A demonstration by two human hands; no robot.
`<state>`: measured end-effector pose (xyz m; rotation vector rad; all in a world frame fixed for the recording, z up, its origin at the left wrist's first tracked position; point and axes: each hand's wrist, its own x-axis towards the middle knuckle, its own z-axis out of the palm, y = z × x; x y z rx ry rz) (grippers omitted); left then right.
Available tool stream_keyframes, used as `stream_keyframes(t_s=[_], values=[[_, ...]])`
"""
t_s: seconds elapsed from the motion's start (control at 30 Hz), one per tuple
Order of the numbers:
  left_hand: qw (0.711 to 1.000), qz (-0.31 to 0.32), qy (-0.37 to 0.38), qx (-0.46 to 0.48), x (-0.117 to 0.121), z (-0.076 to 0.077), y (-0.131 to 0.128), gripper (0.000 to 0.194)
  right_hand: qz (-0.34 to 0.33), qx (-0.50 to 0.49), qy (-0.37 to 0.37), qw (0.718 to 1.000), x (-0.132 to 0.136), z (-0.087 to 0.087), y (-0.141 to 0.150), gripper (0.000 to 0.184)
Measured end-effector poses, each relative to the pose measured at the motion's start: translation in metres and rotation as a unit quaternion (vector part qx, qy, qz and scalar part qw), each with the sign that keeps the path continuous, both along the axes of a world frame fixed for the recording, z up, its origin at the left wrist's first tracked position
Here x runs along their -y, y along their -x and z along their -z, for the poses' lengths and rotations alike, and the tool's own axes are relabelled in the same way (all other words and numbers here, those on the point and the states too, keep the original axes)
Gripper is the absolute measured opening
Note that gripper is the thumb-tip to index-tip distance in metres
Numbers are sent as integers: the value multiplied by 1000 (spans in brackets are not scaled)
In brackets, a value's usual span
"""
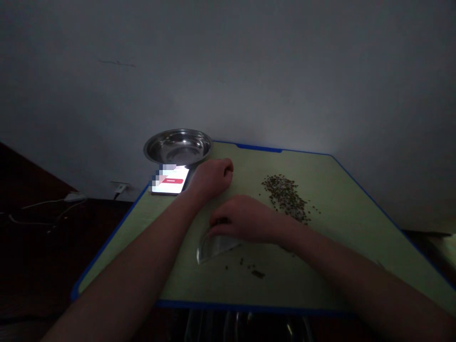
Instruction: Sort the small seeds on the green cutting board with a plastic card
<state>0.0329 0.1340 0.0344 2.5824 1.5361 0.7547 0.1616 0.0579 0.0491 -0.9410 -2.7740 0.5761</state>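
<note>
My left hand [213, 176] is closed in a loose fist over the table, just right of the lit phone. Whatever its curled fingers hold, if anything, is hidden. Nearer to me, my right hand [245, 219] has its thumb and fingers drawn together above a clear, curved-edged plastic piece [213, 249], partly covered by the hand. I cannot tell whether the fingertips grip that piece or something small. Beyond the right wrist lies a spread pile of small brownish-green grains or beans [286, 195]. A few loose grains [242, 261] and a dark scrap [258, 274] lie near the front edge.
A shiny steel bowl [180, 148] stands at the table's far left corner. In front of it is a phone or tablet [171, 183] with a bright screen. The pale green table [331, 190] has a blue rim and meets a grey wall. Cables [46, 221] run along the left floor.
</note>
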Motion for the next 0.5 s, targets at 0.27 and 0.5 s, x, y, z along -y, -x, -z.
stream_keyframes(t_s=[0.27, 0.5], values=[[1000, 0, 4, 4, 1, -1, 0, 24, -23, 73, 13, 997, 21, -13, 2, 22], [1000, 7, 9, 13, 1, -1, -1, 24, -14, 85, 31, 996, 33, -19, -12, 21]])
